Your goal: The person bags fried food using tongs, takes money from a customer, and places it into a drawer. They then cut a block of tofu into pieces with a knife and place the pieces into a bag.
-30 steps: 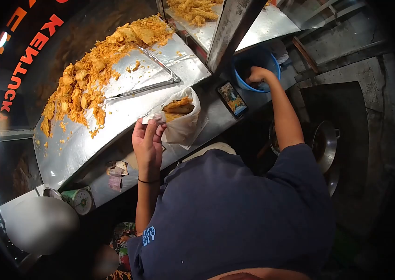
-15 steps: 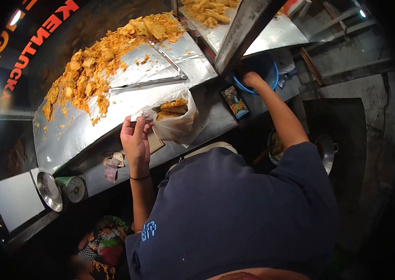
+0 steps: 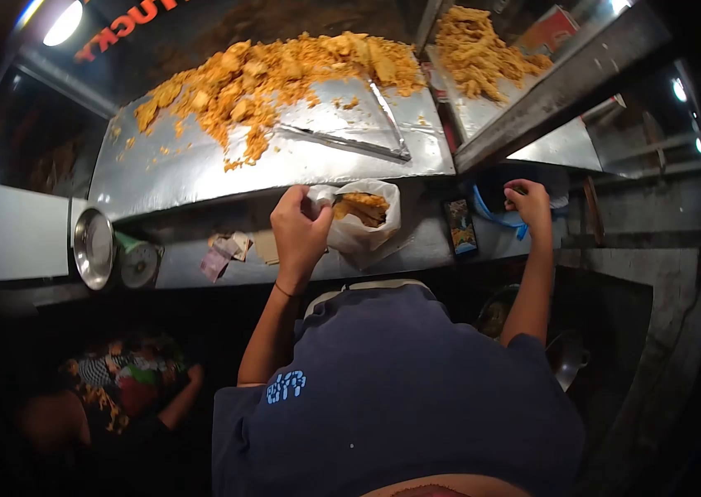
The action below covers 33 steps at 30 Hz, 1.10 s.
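My left hand [image 3: 301, 228] pinches the rim of a white plastic bag [image 3: 371, 242] and holds its mouth open. Browned fried pieces [image 3: 363, 209] fill the bag, which rests on the metal counter. Over the near edge of a blue bowl [image 3: 487, 211], my right hand [image 3: 530, 203] has its fingers curled together. Something small and greenish seems to show at the fingertips, too small to name. A phone [image 3: 460, 225] with a lit screen lies between the bag and the bowl.
A heap of fried food [image 3: 243, 83] covers the foil-lined tray, with metal tongs [image 3: 350, 142] beside it. Banknotes [image 3: 219, 255] and a dial scale [image 3: 137, 261] stand left. A metal post [image 3: 566, 87] slants across the right. Another person [image 3: 131, 381] is at lower left.
My right hand has come up out of the blue bowl with its fingers closed. The view has swung, shifting the counter; my left hand still grips the bag.
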{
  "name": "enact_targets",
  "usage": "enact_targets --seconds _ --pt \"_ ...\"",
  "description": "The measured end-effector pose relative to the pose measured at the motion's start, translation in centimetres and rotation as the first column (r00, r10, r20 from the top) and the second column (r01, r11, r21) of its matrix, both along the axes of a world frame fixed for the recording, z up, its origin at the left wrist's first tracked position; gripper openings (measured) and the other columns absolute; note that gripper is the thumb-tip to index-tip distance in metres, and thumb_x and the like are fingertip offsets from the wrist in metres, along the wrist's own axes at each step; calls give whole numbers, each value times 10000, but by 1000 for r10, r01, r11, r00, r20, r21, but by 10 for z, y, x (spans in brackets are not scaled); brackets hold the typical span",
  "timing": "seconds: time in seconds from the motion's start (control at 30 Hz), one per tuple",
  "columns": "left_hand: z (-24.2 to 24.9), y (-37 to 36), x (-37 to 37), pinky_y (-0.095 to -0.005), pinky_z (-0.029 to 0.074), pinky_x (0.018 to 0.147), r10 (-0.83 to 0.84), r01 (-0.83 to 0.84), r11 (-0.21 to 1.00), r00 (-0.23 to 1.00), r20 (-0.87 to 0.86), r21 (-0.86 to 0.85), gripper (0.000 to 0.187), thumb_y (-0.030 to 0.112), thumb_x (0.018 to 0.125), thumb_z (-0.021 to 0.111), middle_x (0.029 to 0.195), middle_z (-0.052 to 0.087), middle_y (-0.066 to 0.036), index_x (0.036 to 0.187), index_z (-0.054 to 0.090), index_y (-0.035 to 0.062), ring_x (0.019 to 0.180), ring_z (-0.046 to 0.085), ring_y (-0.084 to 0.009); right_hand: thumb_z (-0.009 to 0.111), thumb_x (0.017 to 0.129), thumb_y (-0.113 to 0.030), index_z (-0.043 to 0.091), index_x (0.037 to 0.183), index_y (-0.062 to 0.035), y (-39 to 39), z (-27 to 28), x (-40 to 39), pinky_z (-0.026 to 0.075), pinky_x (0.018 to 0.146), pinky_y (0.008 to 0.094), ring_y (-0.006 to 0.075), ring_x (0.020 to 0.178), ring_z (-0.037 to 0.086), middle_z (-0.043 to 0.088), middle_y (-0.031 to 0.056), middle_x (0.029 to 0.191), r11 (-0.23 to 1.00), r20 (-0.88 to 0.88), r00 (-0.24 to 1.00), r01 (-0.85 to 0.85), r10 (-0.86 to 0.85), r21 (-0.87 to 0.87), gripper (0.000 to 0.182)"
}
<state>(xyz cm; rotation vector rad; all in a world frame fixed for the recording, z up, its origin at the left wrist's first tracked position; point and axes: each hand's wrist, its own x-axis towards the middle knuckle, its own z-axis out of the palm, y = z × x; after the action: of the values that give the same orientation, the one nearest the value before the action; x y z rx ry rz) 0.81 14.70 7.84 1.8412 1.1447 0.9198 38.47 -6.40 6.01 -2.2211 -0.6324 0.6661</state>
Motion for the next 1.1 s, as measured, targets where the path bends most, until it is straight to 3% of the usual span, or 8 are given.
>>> enact_targets --seconds 0.13,0.23,0.4,0.57,0.7,0.8,1.0,1.1 --pt "-4 -3 1 -219 398 524 -6 10 999 996 83 -43 172 47 728 672 619 555 -1 868 620 -37 561 474 -40 687 855 -108 676 1022 7 45 71 -72 522 618 228 108 701 641 680 74 833 921 -307 885 -266 351 285 203" --pt "-1 -5 1 -218 410 537 -9 24 994 991 136 -109 213 44 739 675 658 587 0 926 628 -48 581 496 -40 686 864 -136 666 1030 18 102 76 -122 515 650 236 97 744 634 682 60 850 741 -422 610 -567 671 358 227" --pt "-13 -3 0 -220 456 584 11 13 992 981 193 -122 239 31 757 673 728 633 -17 975 631 -56 631 558 -56 666 785 -91 639 1068 3 165 36 -194 511 753 396 324 808 648 668 141 848 270 462 312 -950 830 156 300" --pt "-6 0 -7 -222 485 626 65 -34 988 976 206 -151 247 21 754 672 772 652 -38 986 638 -53 677 597 -71 624 781 -129 630 985 -16 151 46 -215 460 831 448 377 935 589 637 188 894 349 259 338 -937 905 5 233" --pt "1 6 -11 -221 468 607 27 -19 999 980 197 -46 200 0 734 663 763 633 -42 932 668 -30 646 572 -74 670 770 -205 668 982 -84 141 56 -207 402 871 438 314 1004 535 650 101 932 54 153 -11 -910 988 -412 244" --pt "12 9 -16 -227 448 583 -71 67 997 994 83 48 176 -27 731 647 755 603 -37 900 687 -3 615 546 -87 655 790 -209 711 1086 -212 144 88 -194 373 898 399 214 1043 521 662 8 1007 -149 -25 -230 -540 973 -829 301" --pt "15 10 -19 -241 439 570 -180 175 979 983 41 107 206 -66 733 614 773 599 -35 887 705 36 613 545 -98 552 803 -112 695 851 -58 174 93 -163 473 732 397 265 873 611 649 59 892 48 412 -295 -761 862 -647 160" --pt "13 10 -27 -233 444 573 -108 104 992 993 48 77 204 -71 733 611 775 602 -39 880 705 33 618 553 -95 591 757 -54 661 932 -45 201 118 -151 499 729 389 270 874 620 599 90 915 62 453 -352 -731 819 -680 189"
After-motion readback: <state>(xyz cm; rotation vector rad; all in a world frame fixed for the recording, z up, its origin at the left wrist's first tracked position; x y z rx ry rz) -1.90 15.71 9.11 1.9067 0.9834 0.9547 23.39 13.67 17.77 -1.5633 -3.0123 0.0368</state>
